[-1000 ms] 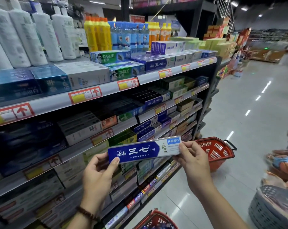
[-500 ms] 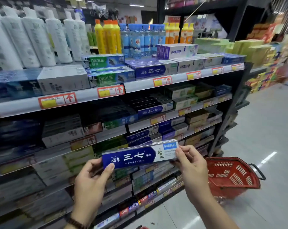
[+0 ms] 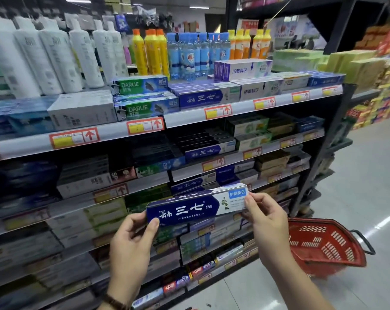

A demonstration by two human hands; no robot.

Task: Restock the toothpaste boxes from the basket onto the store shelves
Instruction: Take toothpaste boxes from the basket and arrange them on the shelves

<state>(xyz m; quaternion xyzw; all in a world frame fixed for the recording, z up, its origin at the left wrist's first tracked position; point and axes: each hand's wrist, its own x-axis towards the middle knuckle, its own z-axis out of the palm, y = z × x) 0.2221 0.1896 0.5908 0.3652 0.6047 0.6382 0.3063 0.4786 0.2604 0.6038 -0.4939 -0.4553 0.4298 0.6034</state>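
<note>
A long blue and white toothpaste box is held level in front of the shelves, at about the height of the third shelf. My left hand pinches its blue left end between thumb and fingers. Its white right end is pinched by my right hand. Matching blue boxes lie on the top shelf and on the second shelf. A red shopping basket stands on the floor to the right, behind my right forearm; its contents are not visible.
The shelf unit holds rows of toothpaste boxes on several levels with red and yellow price tags. White, yellow and blue bottles stand at the back of the top shelf. Grey aisle floor opens to the right; stacked goods lie beyond.
The view has swung left and moved closer to the shelves. Both hands keep the same hold on the box, which has tilted slightly with its right end higher. The basket now appears lower right.
</note>
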